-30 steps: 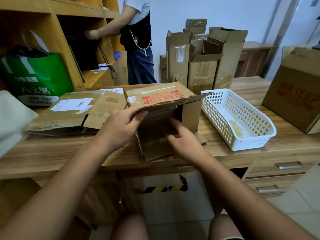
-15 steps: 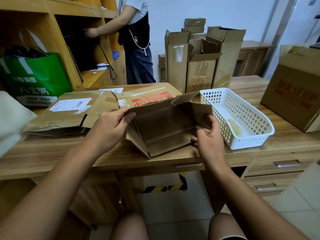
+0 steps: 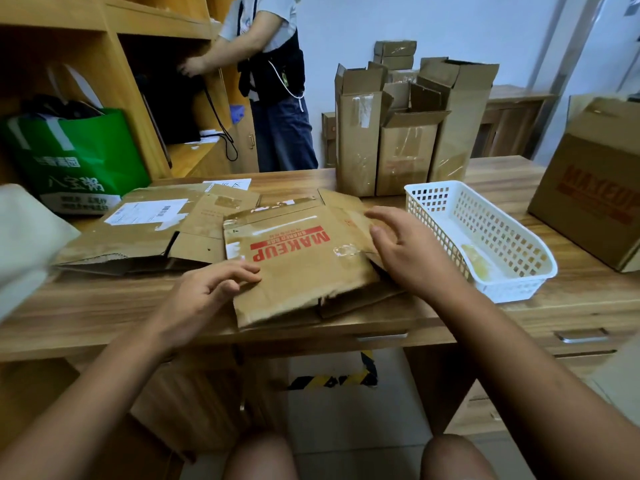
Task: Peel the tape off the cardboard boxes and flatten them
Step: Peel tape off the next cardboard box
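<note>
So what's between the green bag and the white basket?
Head view: a flattened box with a shipping label, then the flattened MAKEUP box.

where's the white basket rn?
Head view, right of centre on the desk: the white basket sits right of the right hand and the flattened MAKEUP box, in front of the upright boxes.

Matt cardboard box (image 3: 298, 268), seemingly glossy tape (image 3: 344, 250)

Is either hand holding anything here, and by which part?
Nothing is clearly gripped. The left hand touches the flattened MAKEUP box at its near-left edge; the right hand is spread open over its right side.
</note>
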Available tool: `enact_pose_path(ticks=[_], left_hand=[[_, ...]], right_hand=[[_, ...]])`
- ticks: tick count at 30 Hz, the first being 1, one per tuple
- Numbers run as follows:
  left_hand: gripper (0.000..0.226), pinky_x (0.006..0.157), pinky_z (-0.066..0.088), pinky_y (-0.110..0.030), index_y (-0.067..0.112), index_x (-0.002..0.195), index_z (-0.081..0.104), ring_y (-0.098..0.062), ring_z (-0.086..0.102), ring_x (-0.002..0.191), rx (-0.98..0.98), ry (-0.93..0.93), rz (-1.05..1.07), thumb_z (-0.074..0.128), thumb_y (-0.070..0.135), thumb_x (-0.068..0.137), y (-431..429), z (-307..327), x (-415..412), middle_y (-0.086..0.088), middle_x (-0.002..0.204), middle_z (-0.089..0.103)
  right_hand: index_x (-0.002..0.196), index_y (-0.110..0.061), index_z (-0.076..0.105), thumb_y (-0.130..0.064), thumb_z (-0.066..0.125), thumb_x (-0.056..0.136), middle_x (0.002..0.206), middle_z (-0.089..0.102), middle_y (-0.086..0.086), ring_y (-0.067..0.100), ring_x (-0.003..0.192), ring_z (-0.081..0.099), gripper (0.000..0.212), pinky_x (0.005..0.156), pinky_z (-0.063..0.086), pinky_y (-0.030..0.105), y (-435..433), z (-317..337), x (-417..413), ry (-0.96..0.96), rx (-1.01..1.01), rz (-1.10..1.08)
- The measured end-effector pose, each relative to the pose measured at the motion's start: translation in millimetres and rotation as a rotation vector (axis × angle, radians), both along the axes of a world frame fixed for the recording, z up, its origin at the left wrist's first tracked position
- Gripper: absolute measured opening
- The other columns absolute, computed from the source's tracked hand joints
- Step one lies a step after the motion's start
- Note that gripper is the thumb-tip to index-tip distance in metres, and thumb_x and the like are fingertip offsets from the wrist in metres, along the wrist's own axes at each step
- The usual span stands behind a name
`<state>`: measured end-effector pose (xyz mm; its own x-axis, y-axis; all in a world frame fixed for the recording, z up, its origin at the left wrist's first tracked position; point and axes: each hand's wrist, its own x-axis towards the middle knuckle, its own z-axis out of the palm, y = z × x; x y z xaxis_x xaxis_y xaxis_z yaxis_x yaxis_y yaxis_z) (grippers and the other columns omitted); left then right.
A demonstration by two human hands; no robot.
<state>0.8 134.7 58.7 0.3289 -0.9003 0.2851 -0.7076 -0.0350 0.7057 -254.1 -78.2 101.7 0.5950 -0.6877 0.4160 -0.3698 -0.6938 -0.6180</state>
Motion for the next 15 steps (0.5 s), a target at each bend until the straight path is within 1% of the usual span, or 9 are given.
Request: enact_pose_path(ticks=[1, 2, 4, 5, 7, 9, 11, 13, 15], left_hand=[[0.082, 0.105, 0.038, -0.028, 0.031, 0.106, 0.077, -0.009, 0.052, 0.132, 0.011, 0.03, 0.008, 0.03, 0.092, 0.077, -1, -4, 2, 0.023, 0.125, 0.066], [0.079, 0.104, 0.04, -0.028, 0.03, 0.104, 0.078, -0.008, 0.054, 0.13, 0.019, 0.027, 0.041, 0.03, 0.089, 0.081, 0, -5, 0, 0.021, 0.122, 0.068], [0.059, 0.097, 0.048, -0.028, 0.029, 0.098, 0.077, -0.002, 0.062, 0.116, -0.029, 0.014, 0.117, 0.042, 0.076, 0.089, -2, -7, -7, 0.019, 0.111, 0.072], [0.044, 0.093, 0.051, -0.03, 0.029, 0.094, 0.077, -0.002, 0.065, 0.108, -0.046, -0.004, 0.172, 0.052, 0.065, 0.091, -5, -7, -10, 0.018, 0.104, 0.074], [0.018, 0.079, 0.053, -0.032, 0.025, 0.09, 0.076, -0.001, 0.067, 0.088, -0.052, -0.057, 0.248, 0.067, 0.041, 0.093, -12, -7, -15, 0.012, 0.091, 0.074], [0.004, 0.07, 0.049, -0.025, 0.026, 0.089, 0.074, 0.003, 0.063, 0.079, -0.008, -0.067, 0.296, 0.072, 0.028, 0.091, -18, -8, -18, 0.012, 0.085, 0.072], [0.005, 0.074, 0.043, -0.017, 0.026, 0.093, 0.072, 0.002, 0.061, 0.087, 0.026, -0.107, 0.327, 0.074, 0.024, 0.089, -24, -14, -18, 0.014, 0.094, 0.069], [0.014, 0.082, 0.041, -0.022, 0.024, 0.099, 0.07, -0.007, 0.059, 0.098, 0.039, -0.143, 0.344, 0.076, 0.023, 0.087, -30, -19, -17, 0.011, 0.104, 0.064], [0.023, 0.089, 0.039, -0.025, 0.022, 0.106, 0.068, -0.009, 0.053, 0.105, 0.056, -0.116, 0.411, 0.078, 0.024, 0.085, -35, -20, -16, 0.009, 0.114, 0.056]], right_hand=[[0.146, -0.025, 0.051, -0.03, 0.049, 0.104, 0.153, 0.047, -0.005, 0.015, 0.146, 0.034, 0.042, 0.121, 0.027, 0.037, -5, -2, 5, 0.099, 0.021, 0.047], [0.151, -0.027, 0.044, -0.034, 0.046, 0.106, 0.161, 0.036, -0.005, 0.018, 0.153, 0.023, 0.046, 0.125, 0.02, 0.041, -11, -4, 8, 0.209, 0.049, 0.083], [0.156, -0.031, 0.034, -0.042, 0.039, 0.107, 0.167, 0.021, -0.008, 0.02, 0.156, 0.007, 0.05, 0.126, 0.009, 0.048, -19, -13, 13, 0.436, 0.085, 0.127], [0.157, -0.033, 0.031, -0.045, 0.037, 0.107, 0.168, 0.017, -0.009, 0.021, 0.156, 0.004, 0.051, 0.126, 0.008, 0.052, -22, -18, 14, 0.526, 0.091, 0.138], [0.157, -0.038, 0.026, -0.052, 0.033, 0.106, 0.168, 0.016, -0.011, 0.022, 0.156, 0.007, 0.054, 0.125, 0.01, 0.055, -25, -29, 16, 0.623, 0.075, 0.14], [0.157, -0.041, 0.024, -0.056, 0.031, 0.104, 0.168, 0.015, -0.011, 0.02, 0.156, 0.011, 0.055, 0.125, 0.012, 0.054, -24, -40, 17, 0.676, 0.033, 0.126], [0.157, -0.042, 0.025, -0.058, 0.029, 0.104, 0.168, 0.016, -0.011, 0.019, 0.155, 0.011, 0.055, 0.124, 0.012, 0.055, -19, -46, 16, 0.725, -0.016, 0.106], [0.154, -0.042, 0.031, -0.06, 0.03, 0.103, 0.166, 0.021, -0.013, 0.02, 0.154, 0.015, 0.054, 0.122, 0.015, 0.056, -14, -45, 16, 0.728, -0.039, 0.076], [0.147, -0.042, 0.044, -0.059, 0.033, 0.102, 0.159, 0.034, -0.013, 0.022, 0.15, 0.023, 0.049, 0.116, 0.022, 0.058, -10, -41, 15, 0.691, -0.051, 0.038]])
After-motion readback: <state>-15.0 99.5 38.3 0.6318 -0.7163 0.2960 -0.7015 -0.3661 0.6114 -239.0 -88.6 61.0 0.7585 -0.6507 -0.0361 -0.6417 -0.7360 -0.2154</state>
